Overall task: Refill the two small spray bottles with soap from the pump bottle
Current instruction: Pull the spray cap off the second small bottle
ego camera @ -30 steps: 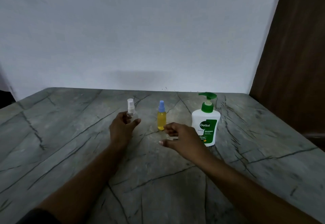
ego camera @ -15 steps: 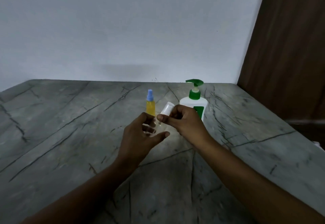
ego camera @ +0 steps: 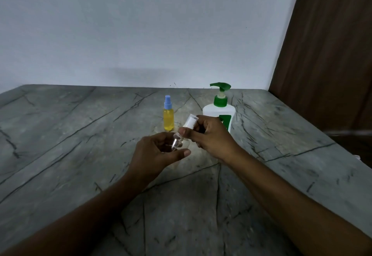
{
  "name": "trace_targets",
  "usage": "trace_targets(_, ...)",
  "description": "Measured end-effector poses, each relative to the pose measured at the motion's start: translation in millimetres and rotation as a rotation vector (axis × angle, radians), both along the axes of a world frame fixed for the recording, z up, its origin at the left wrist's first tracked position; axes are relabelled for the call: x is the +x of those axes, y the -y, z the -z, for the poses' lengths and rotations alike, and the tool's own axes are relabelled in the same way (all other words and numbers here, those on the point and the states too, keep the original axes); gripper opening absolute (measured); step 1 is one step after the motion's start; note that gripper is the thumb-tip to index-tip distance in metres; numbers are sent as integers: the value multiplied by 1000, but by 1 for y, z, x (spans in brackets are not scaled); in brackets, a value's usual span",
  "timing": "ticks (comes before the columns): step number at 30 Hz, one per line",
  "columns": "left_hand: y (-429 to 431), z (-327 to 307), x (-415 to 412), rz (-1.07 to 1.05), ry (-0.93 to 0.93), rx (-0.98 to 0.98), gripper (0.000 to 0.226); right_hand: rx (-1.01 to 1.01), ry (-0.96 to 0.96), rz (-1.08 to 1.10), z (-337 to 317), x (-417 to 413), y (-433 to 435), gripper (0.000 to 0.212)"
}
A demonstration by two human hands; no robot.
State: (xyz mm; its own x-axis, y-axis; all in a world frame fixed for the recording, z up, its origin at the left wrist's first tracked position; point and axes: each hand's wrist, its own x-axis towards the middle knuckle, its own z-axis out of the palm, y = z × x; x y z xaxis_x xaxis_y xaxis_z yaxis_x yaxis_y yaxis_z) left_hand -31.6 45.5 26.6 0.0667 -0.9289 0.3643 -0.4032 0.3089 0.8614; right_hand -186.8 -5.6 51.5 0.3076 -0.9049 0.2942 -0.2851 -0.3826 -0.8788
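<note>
Before the partly hidden pump bottle (ego camera: 219, 112), a faint clear spray bottle (ego camera: 177, 142) is gripped by the left hand (ego camera: 155, 155), its cap (ego camera: 190, 123) pinched by the right hand (ego camera: 213, 139).

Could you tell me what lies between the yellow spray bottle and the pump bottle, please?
Bare table, by the head view; the white cap of the clear bottle, gripped by the right hand, overlaps that gap nearer the camera.

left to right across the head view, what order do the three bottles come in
yellow spray bottle → clear spray bottle → pump bottle
</note>
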Motion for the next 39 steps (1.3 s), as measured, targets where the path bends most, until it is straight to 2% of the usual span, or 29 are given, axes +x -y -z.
trace_targets(6,1,0,-2,71,-75,58,39,-7,-26,-18,1,-2,1,31)
trace_targets(14,1,-3,1,174,-205,170,31,-28,-15,-21,-3,-1,-3,32)
trace_targets(16,1,-3,1,164,-203,193,32,-58,-77,16,-3,0,-3,33)
trace_targets(20,-1,2,-8,-70,115,26,36,-93,-272,127,-3,1,-4,28)
trace_targets(24,-4,3,-14,-186,332,-206,52,5,-127,177,-5,2,-5,43)
trace_targets(26,-7,1,-16,-186,368,-238,52,22,-63,186,-5,4,-6,41)
trace_targets(30,-14,-2,-20,-90,243,-159,40,31,69,185,-4,4,-7,33)
trace_targets(32,-14,-5,-21,26,22,-49,40,-1,80,149,-5,2,-8,32)
trace_targets(34,-12,-6,-19,128,-135,64,40,-19,64,93,-6,-1,-7,29)
trace_targets(37,-6,-6,-14,253,-259,169,44,17,-3,-47,-13,-7,-6,26)
trace_targets(39,-2,-3,-9,293,-316,224,45,70,-92,-173,-17,-15,-2,15)
